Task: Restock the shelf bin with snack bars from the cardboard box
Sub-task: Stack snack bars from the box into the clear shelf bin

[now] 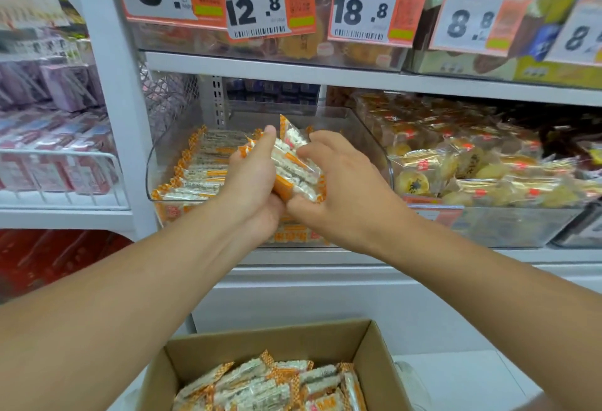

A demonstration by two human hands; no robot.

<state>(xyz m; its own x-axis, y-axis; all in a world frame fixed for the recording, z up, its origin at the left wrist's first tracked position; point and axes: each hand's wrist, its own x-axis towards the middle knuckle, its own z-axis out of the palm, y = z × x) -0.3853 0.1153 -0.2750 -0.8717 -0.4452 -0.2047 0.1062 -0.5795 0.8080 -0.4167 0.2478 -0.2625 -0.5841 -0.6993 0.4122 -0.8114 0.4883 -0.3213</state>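
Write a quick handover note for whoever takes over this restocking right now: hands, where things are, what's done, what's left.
Left hand and right hand together grip a bundle of bars over the clear bin.
Bin: bars already lined up along its left side, the right side not yet filled.
Box sits below the shelf, still holding many bars.
Left: set this bundle in the bin, then keep moving bars from the box.

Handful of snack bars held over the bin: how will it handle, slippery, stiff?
Probably slippery: the snack bars wear glossy film, and they fan out unevenly between left hand and right hand. Each bar looks fairly stiff and light. Likely crumbly if squeezed.
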